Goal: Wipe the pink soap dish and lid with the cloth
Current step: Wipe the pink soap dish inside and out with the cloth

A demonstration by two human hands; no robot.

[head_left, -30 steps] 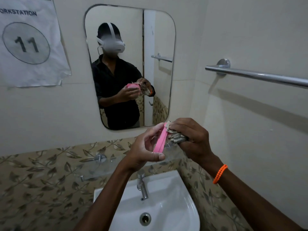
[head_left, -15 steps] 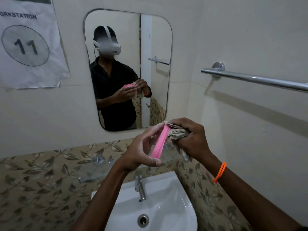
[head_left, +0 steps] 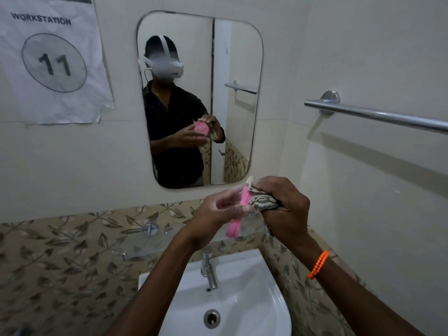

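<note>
Centrally, just below the mirror [head_left: 198,98], the left hand [head_left: 215,212] pinches a pink soap dish piece [head_left: 238,215] edge-on between thumb and fingers. Just right of it, the right hand [head_left: 283,207] grips a bunched striped cloth [head_left: 263,202] against the pink face. Below sits a white sink [head_left: 271,301].

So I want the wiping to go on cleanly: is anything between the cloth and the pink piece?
Nothing visible. The right hand presses the cloth straight against the pink piece, held edge-on by the left hand.
</note>
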